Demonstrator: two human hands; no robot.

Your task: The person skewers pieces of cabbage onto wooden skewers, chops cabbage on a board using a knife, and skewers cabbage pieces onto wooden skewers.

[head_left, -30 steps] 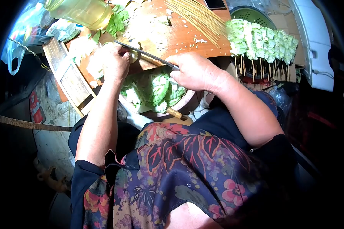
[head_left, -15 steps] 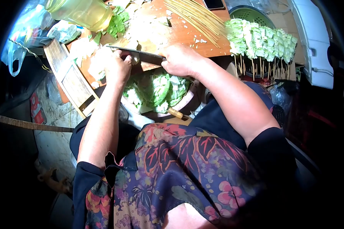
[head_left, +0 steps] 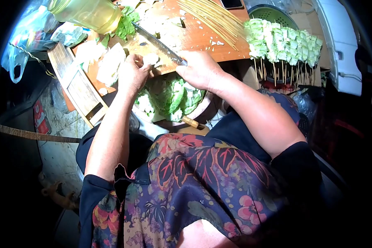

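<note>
The right hand [head_left: 196, 68] holds a long grey metal knife [head_left: 161, 46].
The left hand [head_left: 134, 71] has bent fingers by pale cut leaves [head_left: 110, 66]; I cannot tell its hold.

Single head-worn view from above the chest, facing forward and down over both forearms, at arm's-length closeness.

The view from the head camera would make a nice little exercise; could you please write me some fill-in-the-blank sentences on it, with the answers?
The person's right hand grips a ____.
In the picture, the bundle of bare sticks lies to the ____ of the see-through container.
The leaf pieces on the right are threaded on ____.
The colander behind them is coloured ____.

Missing words, in order: knife; right; sticks; green.
</note>
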